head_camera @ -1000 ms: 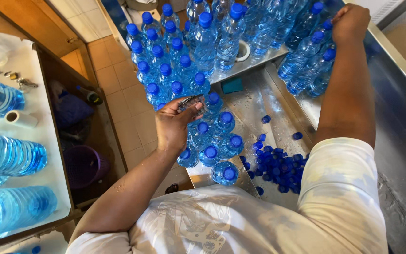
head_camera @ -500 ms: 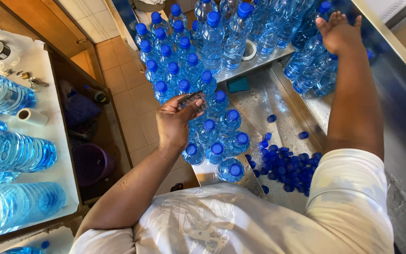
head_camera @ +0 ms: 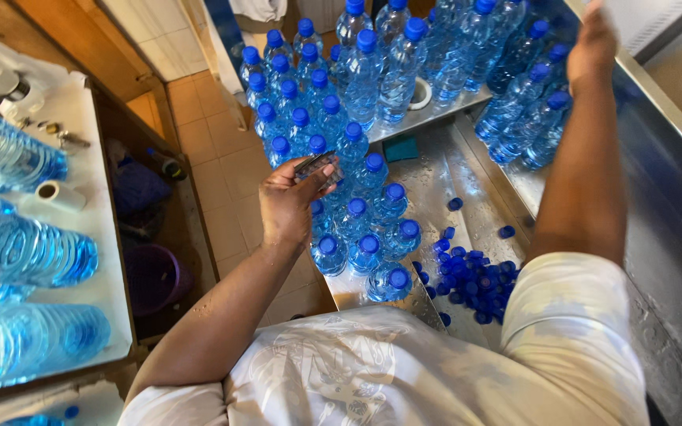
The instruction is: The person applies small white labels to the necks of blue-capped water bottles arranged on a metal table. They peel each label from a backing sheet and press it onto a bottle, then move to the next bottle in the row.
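L. hand pinches small dark object over capped bottles at bench near edge; R. hand rests on far bottles, grip unclear; loose caps w/in tray.

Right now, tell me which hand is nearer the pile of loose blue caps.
Left. The left hand hovers over the standing bottles, just left of the loose blue caps. The right hand is stretched far beyond them, above the lying bottles.
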